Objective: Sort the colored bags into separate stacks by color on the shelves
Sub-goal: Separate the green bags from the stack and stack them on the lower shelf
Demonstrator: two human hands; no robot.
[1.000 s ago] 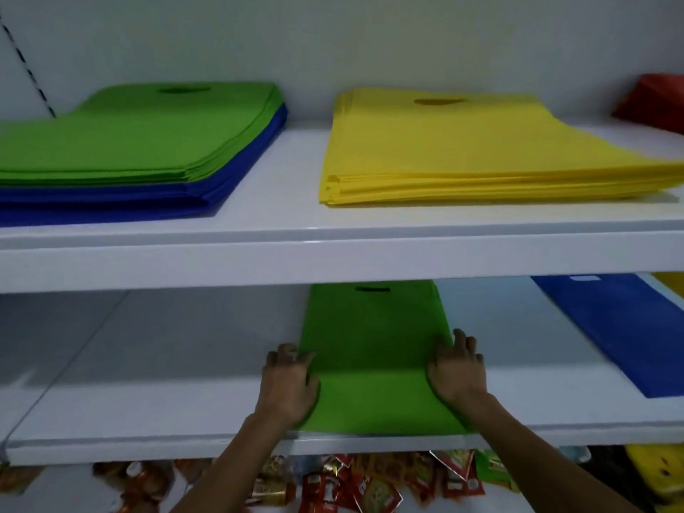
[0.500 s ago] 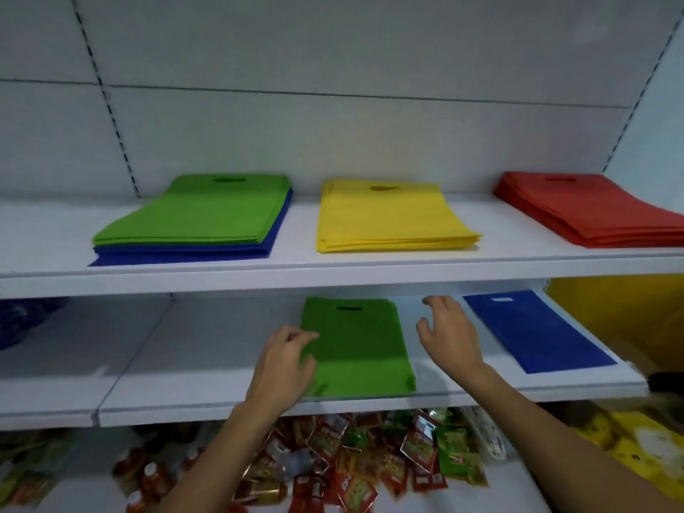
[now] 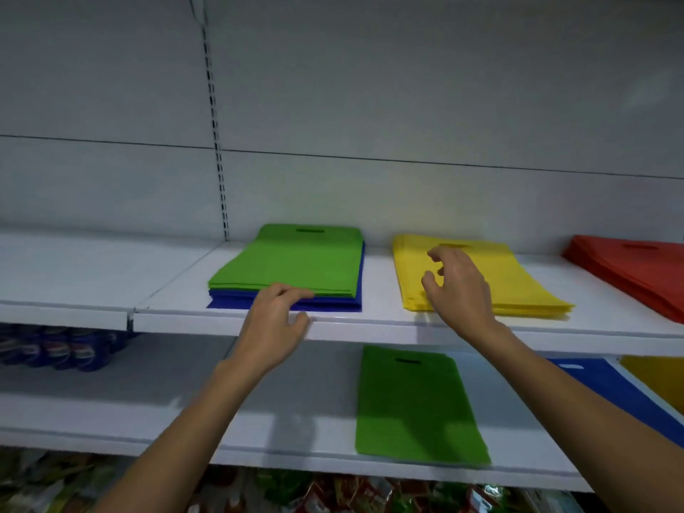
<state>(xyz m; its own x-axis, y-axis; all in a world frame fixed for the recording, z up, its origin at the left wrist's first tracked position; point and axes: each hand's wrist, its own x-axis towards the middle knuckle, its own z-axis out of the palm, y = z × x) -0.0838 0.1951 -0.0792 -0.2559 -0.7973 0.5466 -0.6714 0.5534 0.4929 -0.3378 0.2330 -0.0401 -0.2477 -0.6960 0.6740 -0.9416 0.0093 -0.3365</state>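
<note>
Both empty, the left hand (image 3: 275,320) touches the green bags (image 3: 296,261) atop blue bags (image 3: 237,301) (unsorted), the right hand (image 3: 459,286) hovers spread; one green bag (image 3: 414,405) lies below them.

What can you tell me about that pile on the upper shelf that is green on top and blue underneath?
The mixed stack of flat fabric-like bags lies on the white upper shelf, left of the yellow bag stack. Green bags, the top one showing a slot handle cut-out, sit over blue ones. The left hand reaches its front edge, fingertips at the green layers.
</note>
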